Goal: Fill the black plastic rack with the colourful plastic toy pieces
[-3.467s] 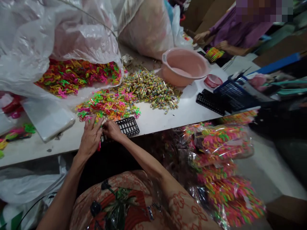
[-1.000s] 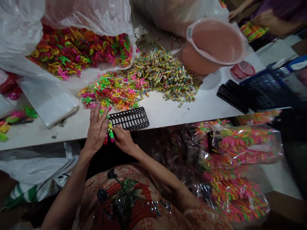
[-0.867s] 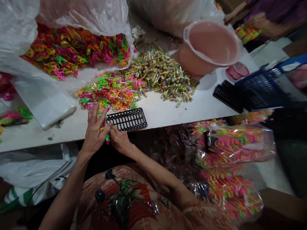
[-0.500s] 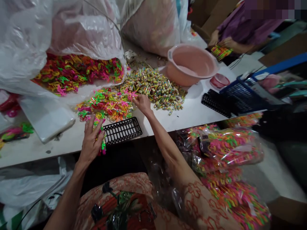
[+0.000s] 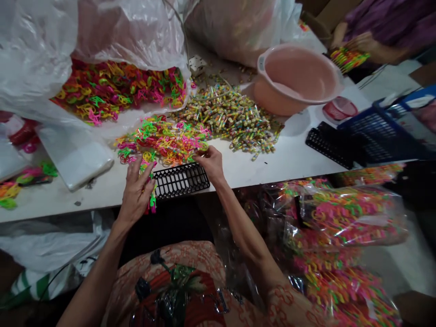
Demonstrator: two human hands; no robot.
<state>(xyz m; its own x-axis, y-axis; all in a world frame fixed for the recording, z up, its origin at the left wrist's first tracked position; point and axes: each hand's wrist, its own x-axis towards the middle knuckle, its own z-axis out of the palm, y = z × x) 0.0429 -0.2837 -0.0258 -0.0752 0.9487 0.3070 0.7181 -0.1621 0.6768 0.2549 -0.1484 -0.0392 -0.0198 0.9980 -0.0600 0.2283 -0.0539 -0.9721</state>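
A black plastic rack [image 5: 182,180] with slots lies at the table's front edge. At its left end rests my left hand [image 5: 136,193], fingers apart, over a row of small colourful plastic pieces [image 5: 152,200]. My right hand [image 5: 211,164] is at the rack's upper right corner, thumb and fingertips pinched together; what they hold is too small to make out. Behind the rack spreads a pile of bright plastic pieces [image 5: 166,141]. To the right of that lies a heap of small wrapped yellowish tubes [image 5: 235,116].
A large plastic bag [image 5: 126,41] of coloured pieces lies open at the back left. Further right are a pink basin [image 5: 296,77], a red basket [image 5: 339,109] and a blue basket [image 5: 384,131]. Filled clear bags [image 5: 354,213] sit below. Another person's hands [image 5: 366,43] hold colourful pieces.
My right hand has moved from the coloured pile back toward the rack's right end. My left hand stays at the rack's left end. The view has shifted slightly.
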